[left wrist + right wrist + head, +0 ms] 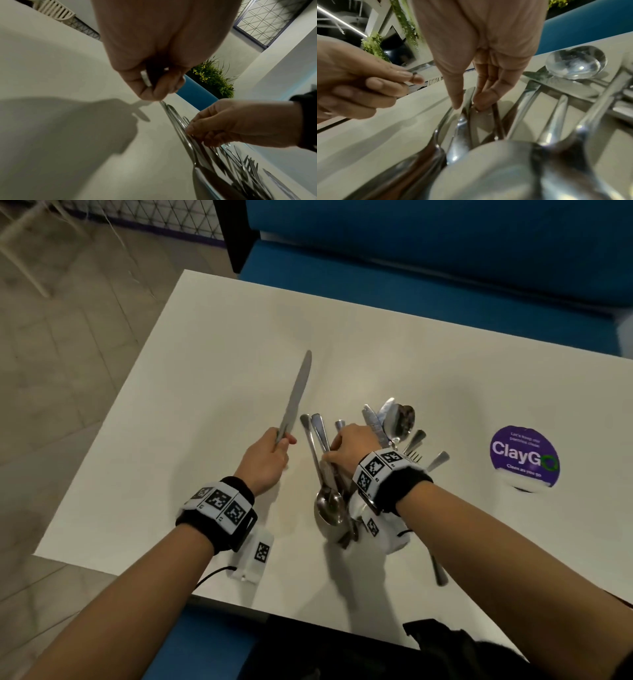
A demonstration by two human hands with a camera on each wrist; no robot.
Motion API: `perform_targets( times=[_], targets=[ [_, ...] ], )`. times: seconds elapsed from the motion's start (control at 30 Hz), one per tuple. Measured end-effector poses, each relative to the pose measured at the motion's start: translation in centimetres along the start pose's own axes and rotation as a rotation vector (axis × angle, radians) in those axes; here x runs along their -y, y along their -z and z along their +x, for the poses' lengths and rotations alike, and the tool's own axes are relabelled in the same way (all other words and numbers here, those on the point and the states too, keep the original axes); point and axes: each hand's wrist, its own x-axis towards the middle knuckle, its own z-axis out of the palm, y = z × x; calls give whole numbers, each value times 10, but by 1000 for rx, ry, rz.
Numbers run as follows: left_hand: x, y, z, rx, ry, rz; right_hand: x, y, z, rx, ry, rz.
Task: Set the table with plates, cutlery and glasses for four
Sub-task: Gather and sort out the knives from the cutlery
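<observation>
A knife point(295, 397) is gripped at the handle end by the left hand point(265, 462), fingers curled round it, thumb on top; in the left wrist view the handle's butt shows between thumb and fingers point(161, 88). The knife's long axis runs away from the person, blade tip pointing fwd and slightly right, raised above the table point(171, 392).

The right hand point(349, 450) is lowered onto the cutlery pile point(342, 501) just right of the left hand. Its fingers are narrowly parted, thumb and fingertips point(481, 102) closed on 1 thin handle point(469, 94) in the pile; which utensil it belongs to can't be told.

Counts, approx.: 1 knife in the left hand; in the pile at least 2 spoons, 1 w/ bowl point(329, 508) toward the person under the right wrist, 1 w/ bowl point(399, 419) beyond the right hand; fork tines point(412, 455) seen right of the wrist; several more handles fanned out, exact no. not clear. 1 purple sticker point(524, 457) is stuck on the table well right of the right hand.
</observation>
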Motion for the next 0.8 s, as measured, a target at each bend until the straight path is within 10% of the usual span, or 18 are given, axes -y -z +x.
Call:
perform_targets(
  times=[0.47,0.8],
  targets=[
    [-14,-15,10,196,48,-126,7,-12,8,-22,-139,30],
    [-13,-5,13,183,82,-185,6,4,3,-146,-41,739]
  ],
)
